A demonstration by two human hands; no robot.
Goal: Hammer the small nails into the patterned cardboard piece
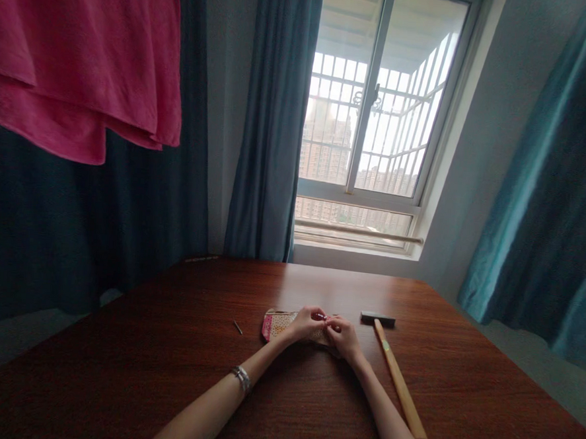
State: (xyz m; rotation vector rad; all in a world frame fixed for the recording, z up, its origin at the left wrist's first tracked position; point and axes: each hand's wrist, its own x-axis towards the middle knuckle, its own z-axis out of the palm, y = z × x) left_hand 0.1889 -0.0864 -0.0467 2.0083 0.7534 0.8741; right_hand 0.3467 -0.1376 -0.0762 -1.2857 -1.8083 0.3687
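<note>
Both my hands meet over a flat patterned cloth pouch (279,323), cream with dots and a pink end, that lies on the table. The fingers of my left hand (305,323) are pinched together at a small dark reddish, shiny thing (321,317), too small to name. My right hand (344,336) is closed too, its thumb and fingertips touching the left fingertips at the same spot. What the right fingers grip is hidden. The two hands cover the middle and right of the pouch. A silvery bracelet (241,378) is round my left wrist.
A hammer with a dark head (377,319) and a long wooden handle (402,385) lies right of my right arm. Left of the pouch is a thin metal pin or nail (237,327). The brown wooden table (165,357) reaches the window wall. A pink towel (84,54) hangs upper left.
</note>
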